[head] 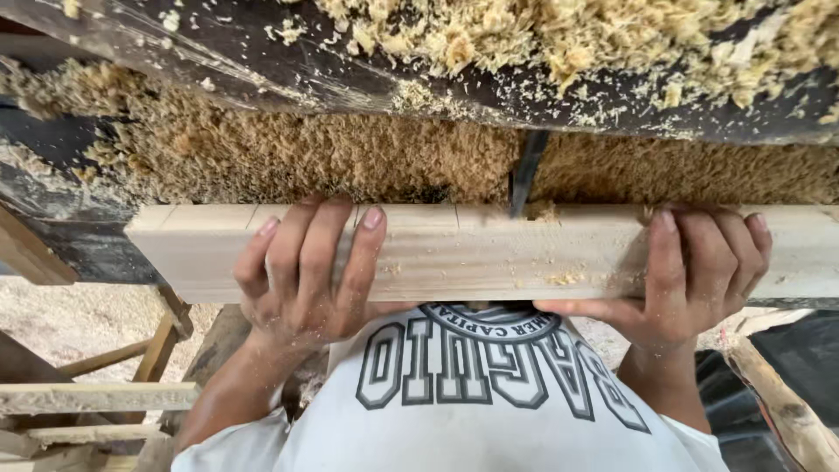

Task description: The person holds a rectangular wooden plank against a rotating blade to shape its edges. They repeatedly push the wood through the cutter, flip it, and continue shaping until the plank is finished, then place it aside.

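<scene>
A pale planed wooden board (489, 253) lies crosswise in front of me, resting on a dark machine table. My left hand (306, 275) grips it left of centre, fingers draped over its top face. My right hand (695, 275) grips the same board further right, fingers over the top and thumb underneath. A dark narrow blade (527, 179) stands at the board's far edge, between my two hands, touching or just entering the wood. Fine sawdust clings to both hands and the board.
Thick sawdust (306, 157) covers the dark table behind the board. A dark beam (288, 65) strewn with shavings crosses above. Wooden slats and a frame (96, 398) stand at lower left; a rough timber (786, 411) lies at lower right. My white printed shirt (472, 402) fills the bottom.
</scene>
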